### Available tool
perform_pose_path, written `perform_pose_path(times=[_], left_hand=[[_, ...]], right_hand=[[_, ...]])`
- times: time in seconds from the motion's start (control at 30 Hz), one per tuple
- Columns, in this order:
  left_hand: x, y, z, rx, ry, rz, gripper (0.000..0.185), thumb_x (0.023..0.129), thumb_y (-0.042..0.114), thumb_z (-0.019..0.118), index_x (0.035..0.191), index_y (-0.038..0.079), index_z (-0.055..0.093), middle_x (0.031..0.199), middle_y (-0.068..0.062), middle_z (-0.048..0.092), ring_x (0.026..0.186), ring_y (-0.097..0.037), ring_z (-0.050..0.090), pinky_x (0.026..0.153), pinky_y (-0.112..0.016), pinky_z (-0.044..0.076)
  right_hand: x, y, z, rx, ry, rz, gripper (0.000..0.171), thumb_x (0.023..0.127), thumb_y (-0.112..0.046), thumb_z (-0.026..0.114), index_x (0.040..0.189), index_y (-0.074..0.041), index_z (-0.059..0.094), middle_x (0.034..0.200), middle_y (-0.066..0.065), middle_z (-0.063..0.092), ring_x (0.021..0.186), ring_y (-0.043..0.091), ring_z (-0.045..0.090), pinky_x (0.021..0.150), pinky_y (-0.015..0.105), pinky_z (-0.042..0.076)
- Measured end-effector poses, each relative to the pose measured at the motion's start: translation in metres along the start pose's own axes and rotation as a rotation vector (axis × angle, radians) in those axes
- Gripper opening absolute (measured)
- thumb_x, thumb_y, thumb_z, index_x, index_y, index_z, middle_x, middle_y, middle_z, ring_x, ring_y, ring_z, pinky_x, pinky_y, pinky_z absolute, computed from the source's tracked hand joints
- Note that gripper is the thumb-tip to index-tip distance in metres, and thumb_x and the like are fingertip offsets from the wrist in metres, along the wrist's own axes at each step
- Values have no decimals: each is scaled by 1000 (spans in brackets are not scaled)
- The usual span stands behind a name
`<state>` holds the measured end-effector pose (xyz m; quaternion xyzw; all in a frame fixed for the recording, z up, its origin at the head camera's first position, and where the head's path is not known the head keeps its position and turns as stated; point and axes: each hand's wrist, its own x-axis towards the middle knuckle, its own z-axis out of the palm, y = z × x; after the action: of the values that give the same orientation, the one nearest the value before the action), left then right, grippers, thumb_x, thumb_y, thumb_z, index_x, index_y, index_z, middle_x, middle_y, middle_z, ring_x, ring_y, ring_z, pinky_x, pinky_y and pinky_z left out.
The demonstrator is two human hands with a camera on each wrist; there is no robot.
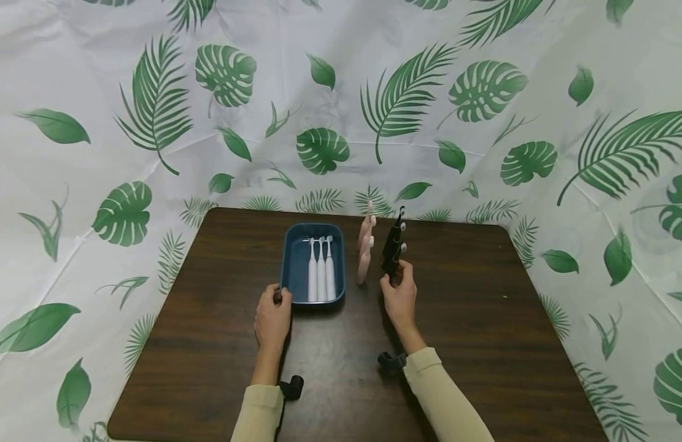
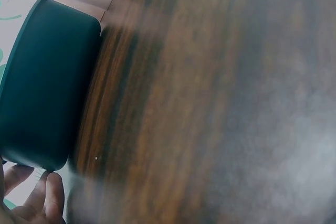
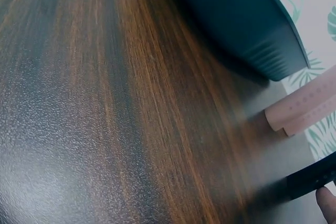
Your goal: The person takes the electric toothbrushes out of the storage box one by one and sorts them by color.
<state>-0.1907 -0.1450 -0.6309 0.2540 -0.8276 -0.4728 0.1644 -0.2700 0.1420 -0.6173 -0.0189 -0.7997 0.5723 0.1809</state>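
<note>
Head view shows the hands apart: the left hand [image 1: 272,316] grips the tray [image 1: 295,270] at its near left corner, while the right hand [image 1: 400,299] pinches the nearest black brush [image 1: 395,259] low down. Other black brushes [image 1: 393,237] stand behind it. Pink brushes [image 1: 364,265] stand between these and the tray, where three white brushes [image 1: 321,277] lie side by side on the brown counter's [image 1: 473,307] left-central part.

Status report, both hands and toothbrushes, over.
Left hand touching blue tray. Right hand pinching nearest black toothbrush. Three white toothbrushes in tray. Pink toothbrushes between black and tray.
</note>
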Motion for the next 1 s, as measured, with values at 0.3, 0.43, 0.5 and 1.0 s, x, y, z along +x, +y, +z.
perform_pose_path(times=[0.3, 0.43, 0.5, 1.0], left_hand=[[-3, 1, -1, 12, -20, -5, 32, 105, 46, 59, 126, 25, 72, 113, -2, 74, 102, -34, 72, 82, -57, 51], [-2, 1, -3, 12, -29, -12, 33, 105, 47, 59, 126, 26, 71, 114, -1, 74, 103, -33, 72, 84, -57, 51], [-1, 1, -4, 10, -33, -13, 33, 105, 48, 59, 127, 26, 71, 114, -1, 74, 104, -33, 72, 85, -57, 51], [1, -2, -5, 6, -49, 10, 34, 105, 47, 58, 127, 24, 72, 114, -3, 74, 104, -32, 71, 86, -58, 52]], right_hand=[[-4, 3, -4, -51, -86, 57, 57, 96, -4, 70, 148, -6, 47, 140, 20, 60, 125, 37, 65, 103, 53, 54], [-9, 4, -6, -117, -137, 107, 70, 94, -6, 72, 155, -6, 37, 148, 23, 50, 130, 42, 59, 109, 56, 49], [-11, 3, -8, -152, -153, 133, 73, 94, -8, 72, 156, -4, 34, 149, 25, 47, 132, 44, 57, 111, 58, 48], [-28, -46, -17, -543, -402, 243, 31, 100, -38, 67, 114, -10, 72, 110, 10, 75, 93, 31, 70, 82, 51, 55]])
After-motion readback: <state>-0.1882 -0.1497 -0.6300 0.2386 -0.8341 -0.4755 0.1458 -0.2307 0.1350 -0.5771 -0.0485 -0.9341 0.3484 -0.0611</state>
